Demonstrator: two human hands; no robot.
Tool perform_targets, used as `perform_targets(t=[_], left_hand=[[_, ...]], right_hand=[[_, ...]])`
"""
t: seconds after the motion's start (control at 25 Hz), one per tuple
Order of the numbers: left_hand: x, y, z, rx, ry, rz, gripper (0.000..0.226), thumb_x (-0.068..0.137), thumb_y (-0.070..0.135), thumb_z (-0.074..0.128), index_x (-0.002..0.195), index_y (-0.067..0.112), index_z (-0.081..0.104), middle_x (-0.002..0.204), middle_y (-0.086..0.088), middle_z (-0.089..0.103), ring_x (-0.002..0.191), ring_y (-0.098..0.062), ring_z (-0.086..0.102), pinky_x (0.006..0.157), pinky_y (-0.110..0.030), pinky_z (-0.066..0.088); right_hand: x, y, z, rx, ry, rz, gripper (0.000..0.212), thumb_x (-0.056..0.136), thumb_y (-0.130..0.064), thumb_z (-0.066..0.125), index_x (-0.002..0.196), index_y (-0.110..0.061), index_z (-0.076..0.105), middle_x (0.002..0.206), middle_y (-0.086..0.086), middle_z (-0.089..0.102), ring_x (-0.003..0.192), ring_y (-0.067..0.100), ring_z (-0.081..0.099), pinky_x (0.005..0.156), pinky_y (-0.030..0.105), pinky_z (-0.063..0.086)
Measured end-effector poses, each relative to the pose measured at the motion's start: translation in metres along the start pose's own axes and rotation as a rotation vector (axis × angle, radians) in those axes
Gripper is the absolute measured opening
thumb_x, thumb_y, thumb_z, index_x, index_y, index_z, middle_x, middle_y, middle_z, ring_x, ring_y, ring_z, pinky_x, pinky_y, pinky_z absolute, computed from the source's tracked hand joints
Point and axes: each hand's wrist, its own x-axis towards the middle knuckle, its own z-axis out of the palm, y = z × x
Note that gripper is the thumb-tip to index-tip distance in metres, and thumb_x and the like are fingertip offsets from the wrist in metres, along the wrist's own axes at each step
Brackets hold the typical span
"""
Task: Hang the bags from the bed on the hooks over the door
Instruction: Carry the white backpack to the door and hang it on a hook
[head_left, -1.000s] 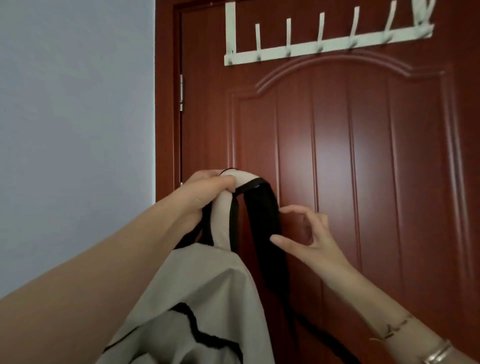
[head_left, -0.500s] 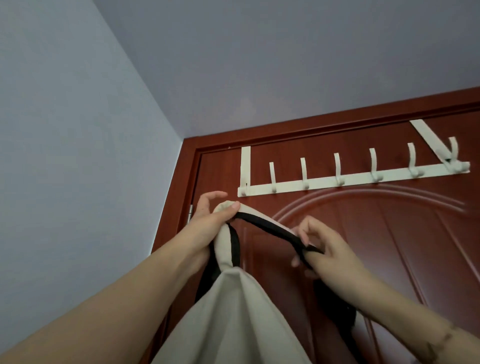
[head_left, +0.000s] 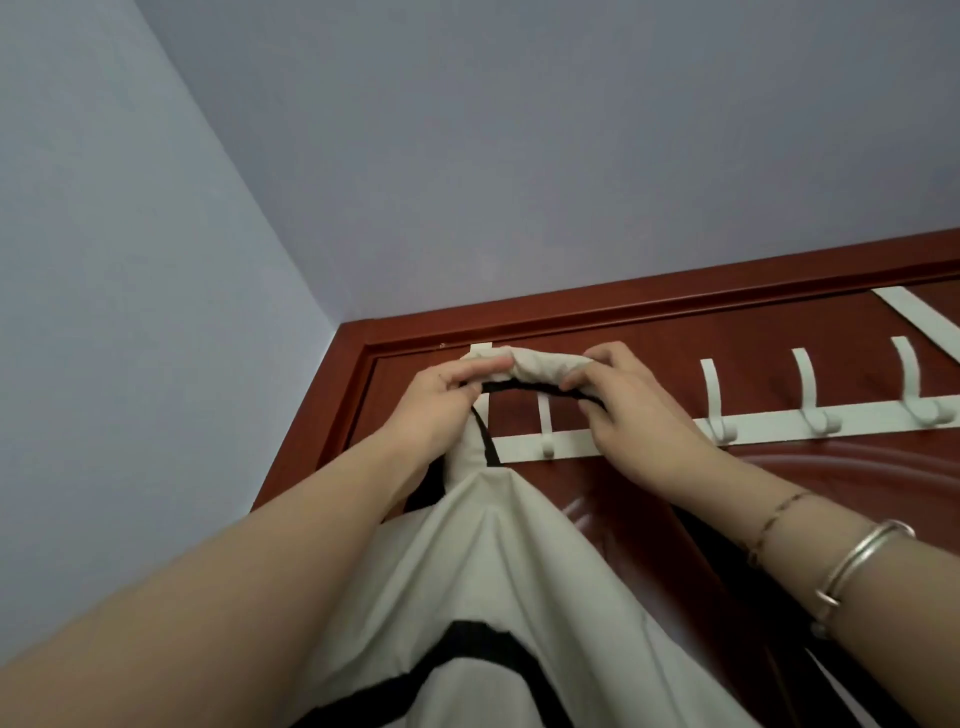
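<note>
A cream canvas bag (head_left: 498, 571) with black trim hangs from my raised hands in front of a red-brown door (head_left: 623, 483). My left hand (head_left: 441, 405) pinches the left end of its cream strap (head_left: 540, 366), and my right hand (head_left: 634, 415) grips the right end. The strap is stretched level between them, just above the leftmost hook (head_left: 545, 426) of the white over-door rack (head_left: 769, 428). The hook's tip sits below the strap, inside the loop. A black strap trails down past my right wrist.
Three more empty white hooks (head_left: 805, 395) stand to the right along the rack. The rack's right bracket (head_left: 919, 322) runs up over the door top. A pale blue wall (head_left: 130, 364) closes in on the left, and the ceiling is above.
Both hands have lifted the bag from below the rack up to hook height. My right hand has moved from the black strap to the cream strap and stretched it over the leftmost hook.
</note>
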Motion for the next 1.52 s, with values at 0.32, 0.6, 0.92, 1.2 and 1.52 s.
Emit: perform_targets(t=[0.32, 0.6, 0.92, 1.2, 1.52], left_hand=[[0.011, -0.019, 0.035, 0.902, -0.155, -0.027, 0.063, 0.088, 0.016, 0.036, 0.146, 0.037, 0.023, 0.133, -0.014, 0.032, 0.108, -0.038, 0.049, 0.097, -0.044, 0.042], [-0.043, -0.033, 0.026, 0.967, -0.212, 0.163, 0.063, 0.084, 0.012, 0.038, 0.143, 0.033, 0.031, 0.156, -0.012, 0.024, 0.141, -0.032, 0.021, 0.114, -0.044, 0.016], [-0.143, -0.042, 0.011, 0.595, -0.162, 0.048, 0.053, 0.097, 0.034, 0.025, 0.149, 0.031, 0.013, 0.162, -0.002, 0.005, 0.148, -0.026, 0.007, 0.120, -0.043, 0.009], [-0.202, 0.013, 0.055, 0.469, -0.144, 0.085, 0.053, 0.090, 0.028, 0.040, 0.142, 0.031, 0.034, 0.158, 0.006, 0.023, 0.148, -0.019, 0.003, 0.117, -0.046, -0.004], [-0.359, 0.194, 0.175, -0.099, -0.496, 0.072, 0.024, 0.080, 0.018, 0.053, 0.098, 0.022, 0.068, 0.113, 0.002, 0.067, 0.112, -0.023, 0.057, 0.103, -0.043, 0.038]], right_hand=[[0.019, -0.016, 0.019, -0.245, -0.294, 0.179, 0.037, 0.080, -0.007, 0.050, 0.115, -0.013, 0.060, 0.117, 0.014, 0.052, 0.111, 0.034, 0.051, 0.079, 0.039, 0.044], [-0.022, -0.035, 0.016, -0.435, -0.267, 0.055, 0.031, 0.076, -0.010, 0.049, 0.108, -0.008, 0.052, 0.107, 0.015, 0.057, 0.100, 0.036, 0.057, 0.080, 0.037, 0.039], [-0.126, -0.063, -0.013, 0.016, -0.350, 0.397, 0.071, 0.082, -0.007, 0.050, 0.146, -0.015, 0.020, 0.152, 0.011, 0.032, 0.134, 0.024, 0.038, 0.098, 0.018, 0.027], [-0.196, -0.082, -0.133, -0.077, -0.516, 0.558, 0.058, 0.090, -0.019, 0.049, 0.144, -0.025, 0.027, 0.152, 0.001, 0.033, 0.137, 0.018, 0.034, 0.097, 0.024, 0.029], [-0.338, -0.131, -0.410, -0.430, -0.616, 0.908, 0.041, 0.090, -0.018, 0.050, 0.129, -0.025, 0.043, 0.137, -0.004, 0.049, 0.127, 0.011, 0.045, 0.092, 0.021, 0.032]])
